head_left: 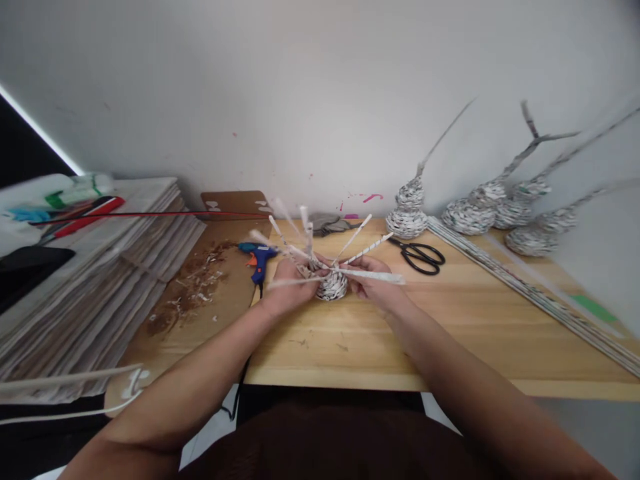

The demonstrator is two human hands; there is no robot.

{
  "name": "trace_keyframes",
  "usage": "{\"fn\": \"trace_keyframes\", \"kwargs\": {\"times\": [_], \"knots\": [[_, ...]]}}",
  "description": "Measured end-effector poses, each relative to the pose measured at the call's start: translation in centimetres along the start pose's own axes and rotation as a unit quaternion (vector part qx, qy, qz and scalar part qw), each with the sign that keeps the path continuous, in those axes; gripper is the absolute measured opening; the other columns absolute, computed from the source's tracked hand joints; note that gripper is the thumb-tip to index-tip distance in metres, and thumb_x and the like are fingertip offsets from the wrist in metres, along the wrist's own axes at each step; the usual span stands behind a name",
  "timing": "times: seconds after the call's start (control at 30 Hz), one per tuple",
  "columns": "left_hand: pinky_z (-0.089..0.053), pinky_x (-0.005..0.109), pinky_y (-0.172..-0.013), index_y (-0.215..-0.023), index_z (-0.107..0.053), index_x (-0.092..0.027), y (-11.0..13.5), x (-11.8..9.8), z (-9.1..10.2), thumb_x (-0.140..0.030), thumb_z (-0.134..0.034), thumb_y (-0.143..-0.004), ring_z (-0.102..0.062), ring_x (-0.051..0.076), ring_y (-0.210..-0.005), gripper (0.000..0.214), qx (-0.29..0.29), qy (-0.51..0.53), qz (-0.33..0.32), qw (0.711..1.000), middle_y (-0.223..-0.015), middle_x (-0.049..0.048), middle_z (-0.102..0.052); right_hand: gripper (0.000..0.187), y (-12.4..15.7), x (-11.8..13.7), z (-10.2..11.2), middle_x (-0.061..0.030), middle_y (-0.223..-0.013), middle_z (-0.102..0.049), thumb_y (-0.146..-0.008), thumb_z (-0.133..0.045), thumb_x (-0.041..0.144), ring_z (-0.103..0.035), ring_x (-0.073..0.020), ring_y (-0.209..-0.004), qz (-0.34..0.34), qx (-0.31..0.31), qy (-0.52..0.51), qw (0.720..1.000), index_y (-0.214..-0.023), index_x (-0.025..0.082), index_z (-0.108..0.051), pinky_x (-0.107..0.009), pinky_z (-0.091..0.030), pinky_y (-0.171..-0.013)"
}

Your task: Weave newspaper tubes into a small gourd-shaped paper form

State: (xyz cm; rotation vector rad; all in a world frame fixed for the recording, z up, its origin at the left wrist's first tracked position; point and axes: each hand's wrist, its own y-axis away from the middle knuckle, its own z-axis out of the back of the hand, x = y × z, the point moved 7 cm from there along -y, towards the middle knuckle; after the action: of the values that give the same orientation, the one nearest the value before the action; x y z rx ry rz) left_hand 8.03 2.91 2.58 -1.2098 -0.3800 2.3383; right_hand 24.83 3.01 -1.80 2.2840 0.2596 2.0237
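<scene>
A plain pale wall (320,100), flecked with pinkish-red marks low down, stands behind a light wooden table (325,360). Take the small woven paper bulb (332,289) as the centre of the clock, twelve towards the wall: it sits near the middle of the table's left part, held between both hands. The left hand (293,283) is at nine o'clock, its fingers grasping the bulb's upper side; the right hand (369,277), at three, has its fingers bent against the opposite side. Loose paper strips (367,249) fan up and outwards from the top, several blurred.

At twelve, close to the wall, lies a grey cloth (333,225). Black-handled scissors (425,259) lie between two and three o'clock. One gourd-shaped weaving (406,221) stands between one and two, with three similar weavings (470,217) further off at two. Long paper rods (525,291) run from two o'clock to past three.

Between nine and ten is a blue glue gun (259,265); well beyond it, at nine, lies a thick stack of paper (140,253).
</scene>
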Motion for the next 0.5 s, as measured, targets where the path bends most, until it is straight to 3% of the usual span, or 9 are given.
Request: {"fn": "trace_keyframes", "kwargs": {"times": [0.13, 0.23, 0.37, 0.43, 0.5], "knots": [[-0.055, 0.031, -0.073, -0.089, -0.074, -0.016, -0.1, 0.3, 0.0, -0.023, -0.065, -0.081, -0.07, 0.02, -0.076, 0.013, -0.018, -0.009, 0.045, 0.999, -0.081, 0.0057, -0.076, 0.027, 0.7, 0.9, 0.1, 0.0003, -0.06, -0.066, -0.068, -0.079, 0.039, -0.059, -0.0137, -0.049, 0.053, -0.029, -0.019, 0.998, -0.075, 0.019, -0.063, -0.021, -0.035, -0.037], [-0.054, 0.03, -0.069, -0.087, -0.073, -0.016, -0.6, 0.4, 0.0, -0.023, -0.065, -0.081, -0.07, 0.021, -0.075, 0.013, -0.009, -0.015, 0.074, 0.997, -0.08, 0.0065, -0.076, 0.019, 2.4, 2.6, -0.6, -0.0035, -0.077, -0.074, -0.08, -0.073, 0.037, -0.068, -0.0164, -0.063, 0.164, -0.021, 0.028, 0.986, -0.084, 0.02, -0.066, -0.025, -0.05, -0.05], [-0.051, 0.03, -0.064, -0.082, -0.073, -0.014, -1.4, 0.8, 0.0, -0.021, -0.066, -0.078, -0.07, 0.022, -0.072, 0.01, 0.023, -0.035, 0.13, 0.991, -0.077, 0.0065, -0.076, 0.012, 5.6, 4.8, -3.0, -0.0041, -0.095, -0.076, -0.09, -0.064, 0.023, -0.07, -0.0175, -0.082, 0.376, 0.048, 0.211, 0.901, -0.099, 0.024, -0.072, -0.033, -0.057, -0.077], [-0.051, 0.029, -0.065, -0.082, -0.073, -0.014, -1.6, 1.0, -0.1, -0.019, -0.066, -0.078, -0.07, 0.022, -0.072, 0.01, 0.036, -0.015, 0.142, 0.989, -0.078, 0.0063, -0.076, 0.021, 6.2, 4.9, -3.5, -0.0038, -0.101, -0.076, -0.093, -0.061, 0.019, -0.07, -0.0169, -0.083, 0.407, 0.069, 0.257, 0.874, -0.111, 0.026, -0.07, -0.033, -0.058, -0.078], [-0.052, 0.029, -0.066, -0.082, -0.073, -0.014, -1.5, 1.2, -0.3, -0.02, -0.067, -0.078, -0.07, 0.021, -0.073, 0.01, 0.043, 0.011, 0.143, 0.989, -0.078, 0.0057, -0.076, 0.027, 5.9, 4.6, -3.4, -0.0053, -0.109, -0.074, -0.092, -0.058, 0.016, -0.07, -0.0179, -0.088, 0.396, 0.061, 0.287, 0.87, -0.116, 0.026, -0.066, -0.034, -0.058, -0.079]]}}
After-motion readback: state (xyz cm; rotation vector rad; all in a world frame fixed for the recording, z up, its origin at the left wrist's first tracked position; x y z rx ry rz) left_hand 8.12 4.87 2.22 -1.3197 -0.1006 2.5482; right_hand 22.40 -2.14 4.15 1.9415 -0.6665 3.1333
